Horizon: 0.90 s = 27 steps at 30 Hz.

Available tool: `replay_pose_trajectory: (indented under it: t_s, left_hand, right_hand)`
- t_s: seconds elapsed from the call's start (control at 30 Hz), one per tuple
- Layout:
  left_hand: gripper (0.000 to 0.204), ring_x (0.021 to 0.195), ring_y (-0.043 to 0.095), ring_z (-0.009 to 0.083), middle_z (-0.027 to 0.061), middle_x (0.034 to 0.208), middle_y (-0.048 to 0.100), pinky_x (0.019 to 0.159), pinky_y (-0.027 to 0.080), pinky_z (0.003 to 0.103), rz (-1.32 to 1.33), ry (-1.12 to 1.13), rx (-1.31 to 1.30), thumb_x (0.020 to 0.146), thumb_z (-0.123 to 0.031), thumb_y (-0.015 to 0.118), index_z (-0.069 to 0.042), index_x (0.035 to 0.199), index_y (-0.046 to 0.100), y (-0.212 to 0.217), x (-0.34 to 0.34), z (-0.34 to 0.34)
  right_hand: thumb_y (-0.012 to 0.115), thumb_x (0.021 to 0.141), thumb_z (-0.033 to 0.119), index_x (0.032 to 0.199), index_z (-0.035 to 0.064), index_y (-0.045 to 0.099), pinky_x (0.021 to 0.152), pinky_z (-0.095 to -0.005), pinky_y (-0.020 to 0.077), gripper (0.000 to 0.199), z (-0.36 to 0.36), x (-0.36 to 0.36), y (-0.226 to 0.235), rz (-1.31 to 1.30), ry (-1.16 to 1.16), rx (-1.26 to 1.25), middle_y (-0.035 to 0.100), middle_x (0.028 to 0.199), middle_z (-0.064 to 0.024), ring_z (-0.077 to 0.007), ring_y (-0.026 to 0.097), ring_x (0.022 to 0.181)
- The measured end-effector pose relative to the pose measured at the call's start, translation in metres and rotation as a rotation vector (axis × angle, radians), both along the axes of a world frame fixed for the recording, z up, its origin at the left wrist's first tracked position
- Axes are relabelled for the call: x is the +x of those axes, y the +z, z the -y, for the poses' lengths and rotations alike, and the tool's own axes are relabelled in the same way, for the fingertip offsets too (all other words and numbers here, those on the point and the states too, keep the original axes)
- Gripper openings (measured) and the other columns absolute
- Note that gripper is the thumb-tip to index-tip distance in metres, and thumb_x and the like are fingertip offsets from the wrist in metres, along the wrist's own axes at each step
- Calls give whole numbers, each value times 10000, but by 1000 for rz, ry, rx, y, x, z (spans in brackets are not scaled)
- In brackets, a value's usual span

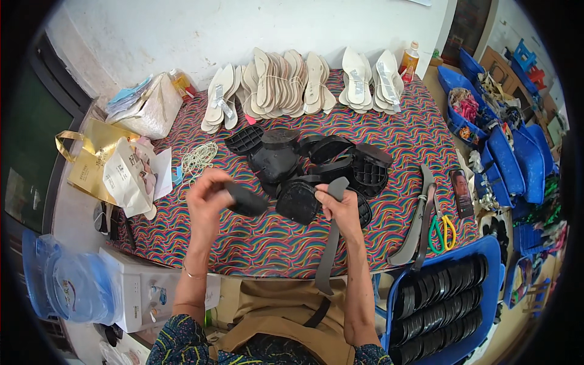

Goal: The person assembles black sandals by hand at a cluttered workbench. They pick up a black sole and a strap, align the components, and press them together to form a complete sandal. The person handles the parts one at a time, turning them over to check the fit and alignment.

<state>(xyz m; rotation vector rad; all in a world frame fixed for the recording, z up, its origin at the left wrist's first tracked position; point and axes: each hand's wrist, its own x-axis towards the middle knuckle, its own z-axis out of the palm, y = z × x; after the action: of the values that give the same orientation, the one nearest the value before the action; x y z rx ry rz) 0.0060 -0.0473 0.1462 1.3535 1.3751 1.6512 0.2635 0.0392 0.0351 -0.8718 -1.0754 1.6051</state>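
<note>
My left hand, a little blurred by motion, grips a black shoe heel above the near middle of the table. Between the thumb and fingers of my right hand is a long curved grey strip, its lower end hanging past the table's front edge. The heel and the strip are apart. Just beyond both hands lies a heap of black shoe heels; some turn up a hollow, ribbed side, like the ribbed heel at its right. One smooth-faced heel sits between my hands.
More grey strips, scissors and a phone lie at the right. Bundled pale insoles line the back wall. A blue basket with rows of black heels stands front right. Loose bands lie left, near bags.
</note>
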Motion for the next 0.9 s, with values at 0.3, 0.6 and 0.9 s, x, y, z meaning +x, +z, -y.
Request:
replay_pose_trajectory:
  t_s: [0.3,0.6,0.9]
  left_hand:
    - [320,925,630,111,37,1023,690,860,484,256,316,78,-82,873,-14,694,33,1187,655,-69,20,-77]
    - [560,1217,525,353,233,1369,511,1045,402,423,-707,371,146,941,-87,626,10,1450,415,-71,63,-72]
    - [262,672,568,100,38,838,618,604,470,250,-117,-52,-400,940,-96,668,26,1168,628,-92,67,3]
  right_hand:
    - [760,802,10,1052,62,724,515,-289,402,257,83,20,22,483,-64,529,575,732,-44,-149,531,585]
    - [675,653,-91,1170,138,692,603,-354,543,566,137,60,-5,722,-6,588,660,923,-50,-249,675,728]
    - [661,638,-105,1190,118,692,669,-347,553,596,146,69,-4,643,1,526,664,964,-63,-253,684,824]
